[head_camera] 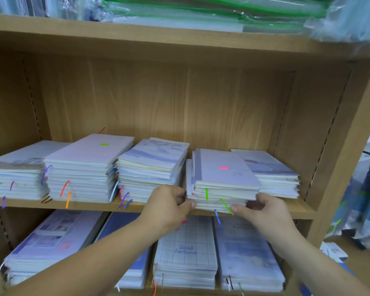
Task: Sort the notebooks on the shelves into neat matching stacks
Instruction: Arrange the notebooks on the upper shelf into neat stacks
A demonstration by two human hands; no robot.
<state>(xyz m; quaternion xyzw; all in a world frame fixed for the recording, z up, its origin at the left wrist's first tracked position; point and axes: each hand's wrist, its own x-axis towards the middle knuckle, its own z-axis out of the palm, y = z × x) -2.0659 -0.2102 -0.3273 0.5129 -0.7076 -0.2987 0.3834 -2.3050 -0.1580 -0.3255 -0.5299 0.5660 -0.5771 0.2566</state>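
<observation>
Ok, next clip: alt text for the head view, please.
Both hands hold a skewed stack of notebooks on the middle wooden shelf, the left hand at its left front corner and the right hand at its right front corner. More notebook stacks flank it and fill the shelf below; plastic-wrapped folders lie above.

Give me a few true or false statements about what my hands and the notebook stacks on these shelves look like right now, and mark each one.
1. Both hands grip the same stack. True: the left hand and right hand hold the stack with the pink sticker from either side.
2. That stack sits squarely aligned. False: its notebooks are skewed and offset.
3. The stack with the green sticker is being touched. False: no hand is on it.
4. A "Good Fortune" notebook lies on the lower shelf. True.
5. The top shelf holds notebooks. False: it holds plastic-wrapped packs.
</observation>
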